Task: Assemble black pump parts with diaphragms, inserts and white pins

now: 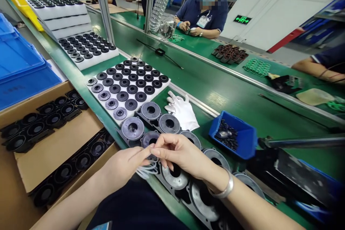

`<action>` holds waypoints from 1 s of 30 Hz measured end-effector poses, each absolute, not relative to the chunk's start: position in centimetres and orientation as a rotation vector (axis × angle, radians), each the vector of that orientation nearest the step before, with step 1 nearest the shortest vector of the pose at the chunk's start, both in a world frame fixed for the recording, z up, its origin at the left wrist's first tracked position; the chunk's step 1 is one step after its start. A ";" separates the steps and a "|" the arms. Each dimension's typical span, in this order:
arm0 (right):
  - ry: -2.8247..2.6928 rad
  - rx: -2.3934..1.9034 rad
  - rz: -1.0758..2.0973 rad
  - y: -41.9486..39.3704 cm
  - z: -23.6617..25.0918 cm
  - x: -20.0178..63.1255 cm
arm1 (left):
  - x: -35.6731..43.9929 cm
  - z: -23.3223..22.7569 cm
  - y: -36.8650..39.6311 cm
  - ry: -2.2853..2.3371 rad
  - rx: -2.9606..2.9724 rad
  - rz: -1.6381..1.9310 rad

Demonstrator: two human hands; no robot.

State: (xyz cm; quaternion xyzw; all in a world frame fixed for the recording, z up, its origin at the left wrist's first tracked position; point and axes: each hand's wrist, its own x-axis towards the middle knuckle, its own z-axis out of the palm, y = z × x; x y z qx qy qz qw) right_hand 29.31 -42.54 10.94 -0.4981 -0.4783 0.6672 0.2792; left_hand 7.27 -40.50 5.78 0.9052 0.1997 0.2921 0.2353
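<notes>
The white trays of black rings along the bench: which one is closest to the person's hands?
The nearest white tray, angled just beyond the grey housings the hands work over. The others, at and, lie farther up the bench.

Bare forearms, silver bangle (225, 188) on the right wrist.

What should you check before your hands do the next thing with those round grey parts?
1. Both hands in view: left hand and right hand, ok.
2. Fingertips meeting over a grey disc: ok.
3. What they pinch: cannot tell, too small.
4. White wires under the left hand, tangled or not: cannot tell.
5. Blue bin of small dark parts beside the right hand: ok.
6. White glove lying on the table, not worn: not ok.
</notes>
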 end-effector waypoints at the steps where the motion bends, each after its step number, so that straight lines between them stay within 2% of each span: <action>1: -1.343 -1.381 1.707 -42.5 10.8 29.5 | 6.9 5.5 -40.7 0.526 2.436 0.838; 7: -1.737 -1.635 1.041 -41.8 9.6 30.6 | 4.2 4.7 -41.0 0.810 2.173 1.160; 11: -1.856 -1.720 0.843 -41.2 8.6 30.8 | 4.4 4.3 -40.5 0.687 2.518 0.990; 16: -1.911 -1.742 0.726 -41.1 8.3 30.7 | 6.1 3.7 -40.8 0.467 2.857 0.649; 30: -2.169 -1.874 0.594 -39.5 9.2 30.7 | 7.3 4.6 -42.2 0.730 2.897 0.520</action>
